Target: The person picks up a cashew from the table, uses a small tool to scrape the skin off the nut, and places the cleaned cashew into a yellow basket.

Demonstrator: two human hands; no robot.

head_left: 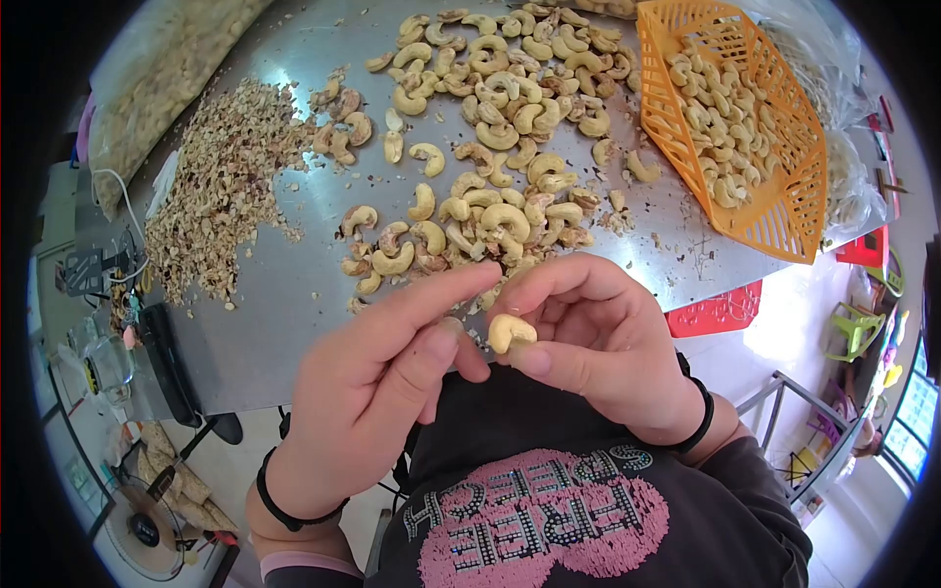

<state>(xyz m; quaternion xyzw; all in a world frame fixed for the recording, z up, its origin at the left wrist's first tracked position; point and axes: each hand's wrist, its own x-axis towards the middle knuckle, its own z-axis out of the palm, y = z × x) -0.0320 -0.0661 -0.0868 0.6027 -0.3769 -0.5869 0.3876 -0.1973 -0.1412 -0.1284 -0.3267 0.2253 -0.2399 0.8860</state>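
A pale, peeled cashew (512,334) is pinched between the thumb and fingers of my right hand (603,358), in front of my body. Close beside it, to the left, is my left hand (387,382), its index finger stretched out and the thumb apart from it. I make out nothing in that hand, though part of its inner side is hidden. Just beyond both hands lies a loose pile of cashews (500,216), some with patches of brown skin. A larger heap of cashews (510,83) spreads behind it on the metal table (284,343).
An orange slotted basket (676,147) with pale cashews stands at the right. Skin flakes and crumbs (221,186) are heaped on the left, near a big clear bag of cashews (162,78). A red tray (720,309) shows past the table's right front edge.
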